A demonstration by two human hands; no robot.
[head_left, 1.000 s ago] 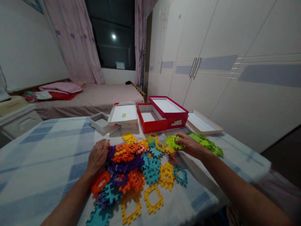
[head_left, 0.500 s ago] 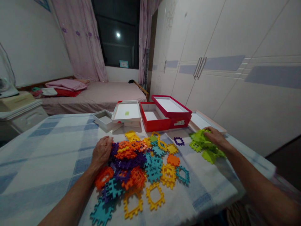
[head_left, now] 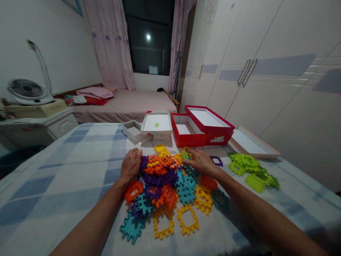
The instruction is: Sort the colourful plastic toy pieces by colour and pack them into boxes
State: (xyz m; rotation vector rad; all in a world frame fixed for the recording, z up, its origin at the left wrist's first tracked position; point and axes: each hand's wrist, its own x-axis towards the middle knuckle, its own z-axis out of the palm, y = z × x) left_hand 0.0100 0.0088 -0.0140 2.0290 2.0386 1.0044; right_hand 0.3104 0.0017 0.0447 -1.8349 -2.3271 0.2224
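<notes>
Green piece (head_left: 185, 155) at the left-pointing, parted fingertips of the nearer right hand (head_left: 201, 161), hold indeterminable; left hand (head_left: 131, 164) curled, hold likewise

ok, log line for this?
left hand: beside mixed-colour notched plastic pile; right hand: at pile's far-right side; lime-green notched plastic cluster: apart, right
</notes>
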